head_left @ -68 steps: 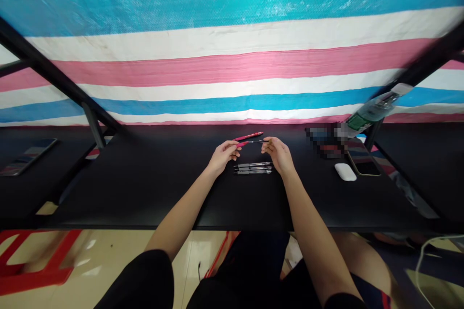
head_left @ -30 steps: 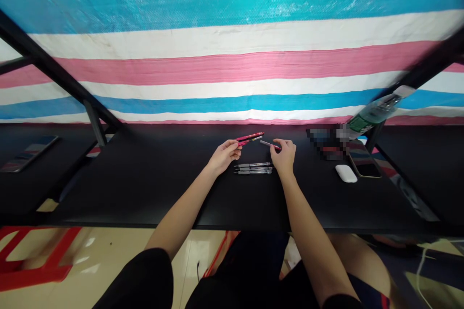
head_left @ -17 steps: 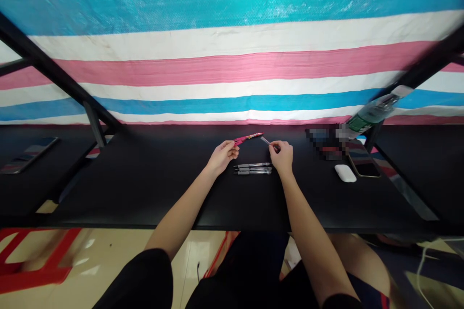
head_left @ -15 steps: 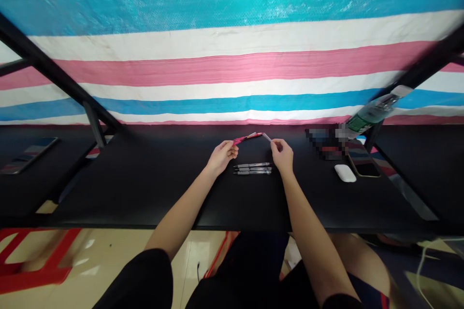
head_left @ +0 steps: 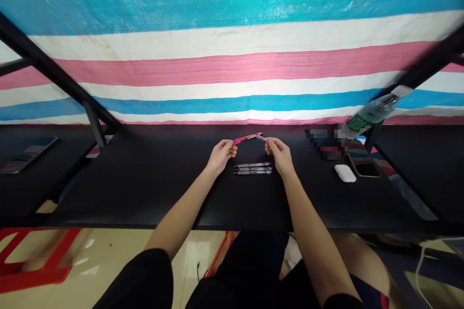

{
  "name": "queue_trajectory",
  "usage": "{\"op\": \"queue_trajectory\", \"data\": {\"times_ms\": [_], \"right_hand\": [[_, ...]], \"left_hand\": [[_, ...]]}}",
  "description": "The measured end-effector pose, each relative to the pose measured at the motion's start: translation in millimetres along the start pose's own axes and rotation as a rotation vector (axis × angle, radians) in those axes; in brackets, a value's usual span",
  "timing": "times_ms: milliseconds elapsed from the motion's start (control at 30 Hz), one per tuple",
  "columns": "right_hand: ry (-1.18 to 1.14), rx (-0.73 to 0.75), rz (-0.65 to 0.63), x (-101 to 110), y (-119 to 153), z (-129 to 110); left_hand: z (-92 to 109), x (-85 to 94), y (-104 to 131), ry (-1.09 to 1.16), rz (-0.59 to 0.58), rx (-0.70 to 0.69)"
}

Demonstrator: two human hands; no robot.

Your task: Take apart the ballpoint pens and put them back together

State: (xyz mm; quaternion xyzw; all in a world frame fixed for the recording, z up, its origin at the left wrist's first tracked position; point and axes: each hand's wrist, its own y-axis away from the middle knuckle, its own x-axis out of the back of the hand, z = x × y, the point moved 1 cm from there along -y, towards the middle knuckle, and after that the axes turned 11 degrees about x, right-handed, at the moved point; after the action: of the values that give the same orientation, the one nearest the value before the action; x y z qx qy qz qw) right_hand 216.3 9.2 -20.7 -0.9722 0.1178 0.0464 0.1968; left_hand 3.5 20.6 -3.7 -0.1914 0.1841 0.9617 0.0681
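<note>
My left hand (head_left: 219, 155) pinches the near-left end of a slim pink pen-like thing (head_left: 247, 139), which slants up to the right above the table. Its exact kind is too small to make out. Between the fingertips of my right hand (head_left: 280, 153) is a thin whitish stick (head_left: 260, 138), its far tip close to the pink thing's right end. I cannot tell whether the two touch. Below and between my hands, several clear pens with grey grips (head_left: 253, 169) lie side by side, tips to the left.
On the right of the black table (head_left: 145, 183) are a white earbud case (head_left: 345, 173), a phone (head_left: 365, 168), a blurred-out patch and a tilted bottle (head_left: 373, 115). Another phone (head_left: 31, 155) lies far left. Black frame bars (head_left: 65, 75) flank a striped sheet (head_left: 232, 70) behind.
My right hand has shifted slightly left and up, bringing the whitish stick's tip alongside the pink thing's right end. My left hand stays nearly still, still holding the pink thing.
</note>
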Motion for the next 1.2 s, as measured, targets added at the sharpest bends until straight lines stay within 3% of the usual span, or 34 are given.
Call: {"op": "queue_trajectory", "data": {"times_ms": [500, 767, 1200], "right_hand": [[-0.158, -0.017, 0.034, 4.5, -3.4, -4.0], [-0.219, -0.097, -0.024, 0.2, 0.5, -6.2], [-0.225, -0.131, -0.015, -0.7, 0.5, -6.5]], "left_hand": [[-1.9, -1.1, 1.9, -0.189, -0.026, -0.115], [-2.0, -0.8, 3.0, -0.228, -0.017, -0.121], [-0.3, -1.4, 0.6, -0.146, -0.004, -0.192]]}}
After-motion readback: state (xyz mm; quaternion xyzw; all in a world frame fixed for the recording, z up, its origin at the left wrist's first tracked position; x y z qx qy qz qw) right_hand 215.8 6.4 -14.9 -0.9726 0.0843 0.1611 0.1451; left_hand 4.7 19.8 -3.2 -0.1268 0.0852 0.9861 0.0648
